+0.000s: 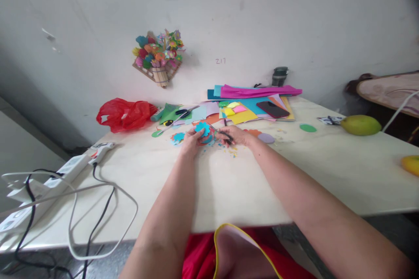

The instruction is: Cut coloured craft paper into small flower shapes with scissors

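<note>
My left hand (pixel 192 139) pinches a blue paper flower (pixel 202 129) with a scalloped edge. To its right, my right hand (pixel 236 134) is closed round the dark handles of a pair of scissors (pixel 226 136), whose blades point left toward the flower. Another blue scalloped cut-out (pixel 178 137) lies on the table left of my left hand, on top of other coloured pieces. Beside my right hand are an orange scalloped piece (pixel 253 132) and a lilac paper circle (pixel 266 138). Tiny paper scraps (pixel 233 153) are scattered below my hands.
Coloured sheets (pixel 244 116) and a dark phone (pixel 273 109) lie behind my hands, near a second pair of scissors (pixel 182 112). A red plastic bag (pixel 122 115) sits at back left. A power strip (pixel 70 166) with loose cables lies left; a green mango (pixel 361 125) lies right.
</note>
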`<control>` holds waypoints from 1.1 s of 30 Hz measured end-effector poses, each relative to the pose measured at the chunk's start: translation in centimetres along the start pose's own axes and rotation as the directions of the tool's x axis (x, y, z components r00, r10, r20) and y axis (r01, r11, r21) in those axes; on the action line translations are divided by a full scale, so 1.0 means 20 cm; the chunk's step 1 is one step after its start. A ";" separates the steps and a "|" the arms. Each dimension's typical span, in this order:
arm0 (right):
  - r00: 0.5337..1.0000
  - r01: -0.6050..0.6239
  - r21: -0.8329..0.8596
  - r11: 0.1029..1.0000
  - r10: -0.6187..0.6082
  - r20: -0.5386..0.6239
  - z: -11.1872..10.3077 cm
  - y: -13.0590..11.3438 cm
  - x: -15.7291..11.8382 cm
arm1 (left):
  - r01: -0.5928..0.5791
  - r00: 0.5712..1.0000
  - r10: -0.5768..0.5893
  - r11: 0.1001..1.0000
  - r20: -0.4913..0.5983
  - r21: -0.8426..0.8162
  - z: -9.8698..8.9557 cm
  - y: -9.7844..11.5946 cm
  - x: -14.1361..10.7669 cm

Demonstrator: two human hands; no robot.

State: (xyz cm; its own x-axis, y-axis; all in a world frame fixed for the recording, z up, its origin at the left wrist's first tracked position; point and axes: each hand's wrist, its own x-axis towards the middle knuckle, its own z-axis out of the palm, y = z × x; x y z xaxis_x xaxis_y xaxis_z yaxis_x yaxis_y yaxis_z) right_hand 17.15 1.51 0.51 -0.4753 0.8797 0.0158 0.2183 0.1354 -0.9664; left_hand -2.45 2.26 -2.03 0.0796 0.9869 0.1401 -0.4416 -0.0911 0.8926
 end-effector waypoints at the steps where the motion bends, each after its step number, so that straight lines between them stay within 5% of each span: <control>1: 1.000 0.004 -0.003 1.000 -0.004 0.010 0.00 0.00 0.00 | 0.000 1.000 0.000 1.000 0.004 -0.007 0.00 0.00 0.00; 33: 1.000 0.018 0.036 0.999 -0.018 0.013 0.03 0.06 0.02 | 0.012 1.000 -0.012 1.000 -0.014 0.010 0.01 -0.01 0.01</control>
State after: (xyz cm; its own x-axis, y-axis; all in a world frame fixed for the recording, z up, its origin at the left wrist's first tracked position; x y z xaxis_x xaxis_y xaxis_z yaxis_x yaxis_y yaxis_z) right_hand 16.77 1.76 -0.74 -0.4900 0.8712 0.0304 0.1786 0.1345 -0.9747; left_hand -2.24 2.40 -2.09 0.0720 0.9898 0.1231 -0.4312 -0.0804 0.8987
